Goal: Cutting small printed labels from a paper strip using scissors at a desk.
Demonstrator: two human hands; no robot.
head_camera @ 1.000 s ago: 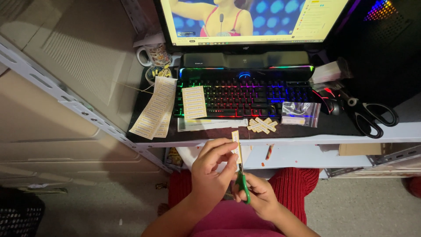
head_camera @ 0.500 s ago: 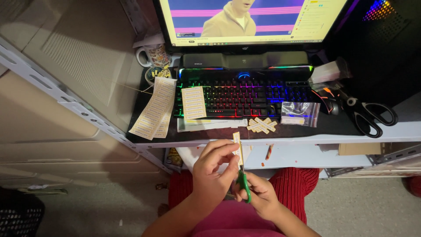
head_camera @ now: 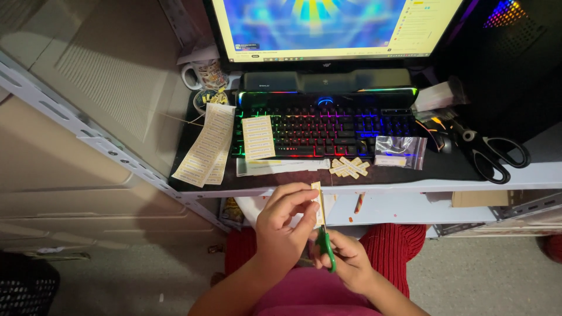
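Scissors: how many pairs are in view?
2. Large black scissors lie at the desk's right end; small green-handled scissors are in the right hand, cutting a paper strip held by the left hand.

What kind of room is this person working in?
Probably a home computer desk used for small craft work: a lit monitor and rainbow-backlit keyboard, label sheets, and the left hand holding a paper strip against the right hand's green scissors.

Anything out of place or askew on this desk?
A sheet of labels lies on the lit keyboard, covering its left keys. Long label sheets hang over the desk edge. Cut pieces lie criss-crossed.
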